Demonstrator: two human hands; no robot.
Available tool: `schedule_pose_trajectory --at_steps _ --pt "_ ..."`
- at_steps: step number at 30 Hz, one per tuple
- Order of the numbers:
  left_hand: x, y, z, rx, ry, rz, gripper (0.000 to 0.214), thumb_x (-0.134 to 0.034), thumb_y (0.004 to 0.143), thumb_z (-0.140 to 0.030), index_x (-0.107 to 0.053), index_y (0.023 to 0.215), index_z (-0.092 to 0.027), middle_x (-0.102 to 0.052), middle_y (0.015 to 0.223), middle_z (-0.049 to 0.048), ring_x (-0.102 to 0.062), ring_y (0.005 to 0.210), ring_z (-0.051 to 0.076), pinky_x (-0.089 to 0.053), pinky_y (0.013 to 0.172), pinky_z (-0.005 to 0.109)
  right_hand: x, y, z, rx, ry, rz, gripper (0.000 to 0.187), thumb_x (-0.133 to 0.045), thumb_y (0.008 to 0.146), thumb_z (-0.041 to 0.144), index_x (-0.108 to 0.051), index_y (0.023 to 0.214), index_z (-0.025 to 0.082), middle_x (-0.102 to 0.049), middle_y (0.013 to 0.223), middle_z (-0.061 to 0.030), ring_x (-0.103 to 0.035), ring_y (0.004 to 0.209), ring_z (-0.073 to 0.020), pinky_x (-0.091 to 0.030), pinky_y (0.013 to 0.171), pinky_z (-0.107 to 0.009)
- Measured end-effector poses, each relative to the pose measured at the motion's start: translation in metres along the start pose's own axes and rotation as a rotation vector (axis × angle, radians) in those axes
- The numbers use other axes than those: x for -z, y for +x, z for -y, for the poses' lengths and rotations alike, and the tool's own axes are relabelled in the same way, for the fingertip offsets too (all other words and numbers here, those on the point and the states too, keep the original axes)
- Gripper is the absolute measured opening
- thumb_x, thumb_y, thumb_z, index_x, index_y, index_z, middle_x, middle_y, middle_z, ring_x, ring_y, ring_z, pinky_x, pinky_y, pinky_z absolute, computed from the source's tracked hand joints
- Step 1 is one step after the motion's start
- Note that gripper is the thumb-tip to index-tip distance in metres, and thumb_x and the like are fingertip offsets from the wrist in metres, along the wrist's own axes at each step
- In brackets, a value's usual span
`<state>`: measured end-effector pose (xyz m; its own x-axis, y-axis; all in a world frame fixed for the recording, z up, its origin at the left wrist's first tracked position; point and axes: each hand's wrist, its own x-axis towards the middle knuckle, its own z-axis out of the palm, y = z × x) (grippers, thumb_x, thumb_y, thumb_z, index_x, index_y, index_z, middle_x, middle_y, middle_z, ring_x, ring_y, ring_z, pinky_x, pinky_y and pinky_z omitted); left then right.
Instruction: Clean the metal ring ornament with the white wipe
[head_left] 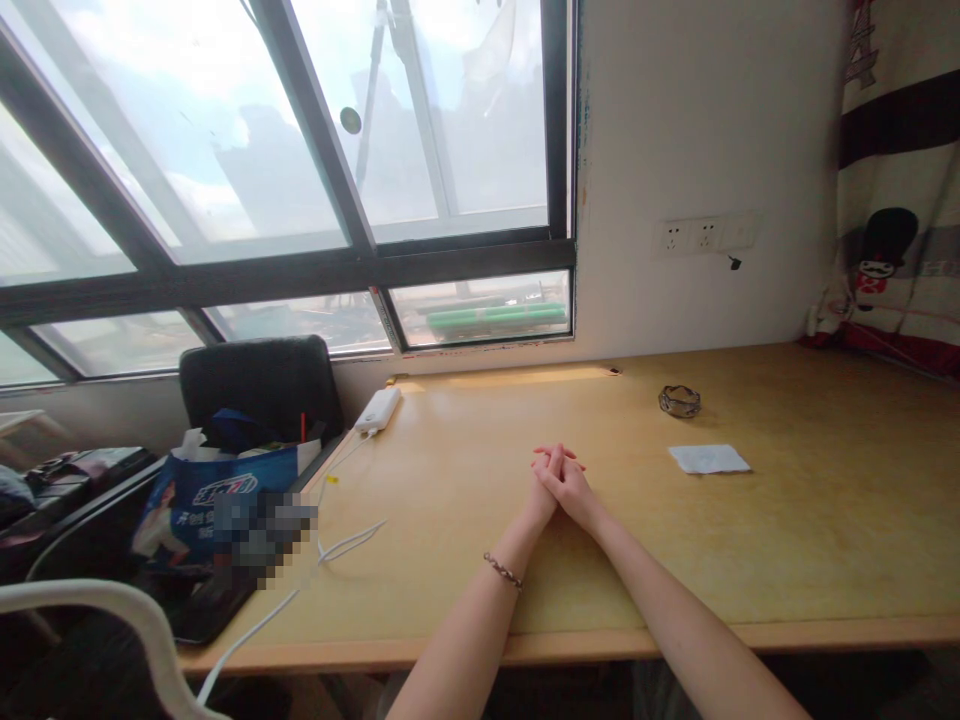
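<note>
My left hand [544, 492] and my right hand [576, 490] are clasped over the wooden table [465, 560], their fingers laced together. Both are closed, and no object shows between them. A braided bracelet [502, 571] circles my left wrist. To the right of the hands lies a folded white paper or cloth [709, 459], apart from them. Behind it sits a dark, ring-shaped openwork object [680, 402], possibly a glass ashtray. The palms are hidden.
A white power strip or power bank [378, 410] with a white cable [349, 545] lies along the table's left edge. Left of the table, a black chair [259, 390] stands behind a blue bag [202, 500]. A white curved tube [97, 595] crosses the lower left. Wall sockets [688, 236] are above the table.
</note>
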<state>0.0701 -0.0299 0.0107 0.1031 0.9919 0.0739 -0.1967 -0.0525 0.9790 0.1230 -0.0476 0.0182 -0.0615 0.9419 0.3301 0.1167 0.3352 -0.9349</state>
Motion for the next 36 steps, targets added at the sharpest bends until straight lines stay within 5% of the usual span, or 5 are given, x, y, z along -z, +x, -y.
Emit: schedule_pose_trajectory --at_steps 36 --pt "-0.0035 -0.0041 -0.0105 0.001 0.002 0.0 0.045 -0.043 0.068 -0.056 -0.053 0.066 -0.012 -0.059 0.06 0.0084 -0.055 0.055 0.017 -0.041 0.054 0.027 -0.001 0.0 -0.0027 0.024 0.004 -0.012 0.03 -0.046 0.074 0.028 -0.052 0.101 0.016 -0.06 0.089 -0.0068 -0.058 0.085 -0.0187 -0.046 0.077 -0.033"
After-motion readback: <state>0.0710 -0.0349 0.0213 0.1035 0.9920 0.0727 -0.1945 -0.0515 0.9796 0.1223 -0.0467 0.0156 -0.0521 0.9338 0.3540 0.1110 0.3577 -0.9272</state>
